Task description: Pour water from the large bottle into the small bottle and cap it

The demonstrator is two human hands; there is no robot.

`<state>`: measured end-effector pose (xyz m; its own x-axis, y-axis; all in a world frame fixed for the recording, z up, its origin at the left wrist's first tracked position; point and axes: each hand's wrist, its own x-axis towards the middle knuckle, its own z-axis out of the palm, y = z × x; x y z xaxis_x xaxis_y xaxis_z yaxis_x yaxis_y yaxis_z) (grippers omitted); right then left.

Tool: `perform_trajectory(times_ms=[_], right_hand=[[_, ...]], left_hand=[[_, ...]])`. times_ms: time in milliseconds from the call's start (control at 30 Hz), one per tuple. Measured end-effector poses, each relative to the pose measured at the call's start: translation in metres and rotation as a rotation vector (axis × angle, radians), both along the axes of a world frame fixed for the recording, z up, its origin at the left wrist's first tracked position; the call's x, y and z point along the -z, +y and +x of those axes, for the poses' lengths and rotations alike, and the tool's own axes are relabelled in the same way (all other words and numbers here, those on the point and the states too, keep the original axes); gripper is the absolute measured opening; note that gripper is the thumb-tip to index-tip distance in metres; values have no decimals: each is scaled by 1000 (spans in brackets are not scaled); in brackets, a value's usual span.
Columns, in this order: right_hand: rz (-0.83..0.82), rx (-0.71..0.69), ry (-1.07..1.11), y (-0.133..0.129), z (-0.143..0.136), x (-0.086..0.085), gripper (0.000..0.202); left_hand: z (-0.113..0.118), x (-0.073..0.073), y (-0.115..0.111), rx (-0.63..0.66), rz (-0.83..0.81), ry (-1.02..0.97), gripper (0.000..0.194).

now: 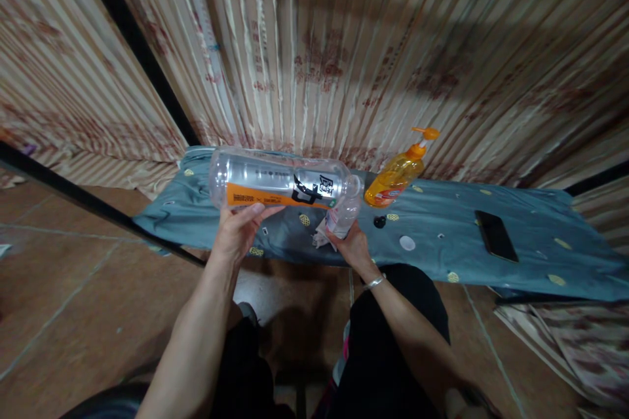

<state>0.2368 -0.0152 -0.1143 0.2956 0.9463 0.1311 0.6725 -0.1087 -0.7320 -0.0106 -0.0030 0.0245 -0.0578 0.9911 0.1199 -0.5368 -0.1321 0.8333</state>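
A large clear bottle (275, 178) with a silver and orange label lies sideways in the air, its mouth pointing right. My left hand (240, 226) is closed around its underside near the base. My right hand (351, 245) grips a smaller clear bottle (343, 216) from below. The two bottle mouths are close together; whether they touch is hard to tell. Beside my right hand, a crumpled whitish piece (322, 234) shows, partly hidden. An orange pump bottle (398, 177) stands right of the bottles, and a small black cap (379, 222) rests near it.
The narrow bench has a blue-green cloth (531, 209) with yellow patterns. A black phone (496, 236) lies on its right part. Behind hangs a striped curtain (314, 46). Dark metal poles (137, 46) slant down at the left. My knees are below the bench's front edge.
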Motion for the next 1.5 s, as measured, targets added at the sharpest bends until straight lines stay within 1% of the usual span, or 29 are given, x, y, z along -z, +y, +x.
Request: perform_trajectory(times_ms=[267,500,600,767,1000,1233,1367,1500], right_hand=[[45,0,8,1,2,7,61],[51,8,-14,2,2,11,65],[50,1,-12,3,2,11,66],[57,-16,21,2,1,11,60],[54,-19,54,0,1,11,59],[64,-25,71,1,0,12,62],[78,-17,68,1,-1,12,59],[80,-26,82,0,-1,9,55]], left_hand=[[0,-2,0,7,3,-5,73],[2,-4,-1,8,7,-13,72],[1,-2,0,13,7,-5,73],[0,0,1,16,11,4,71],[3,-3,1,-4,14,2,73],[4,-4,1,-3,24,25,75],[3,-4,0,-16,8,38,77],[3,-5,-2,-20,-4,32,72]])
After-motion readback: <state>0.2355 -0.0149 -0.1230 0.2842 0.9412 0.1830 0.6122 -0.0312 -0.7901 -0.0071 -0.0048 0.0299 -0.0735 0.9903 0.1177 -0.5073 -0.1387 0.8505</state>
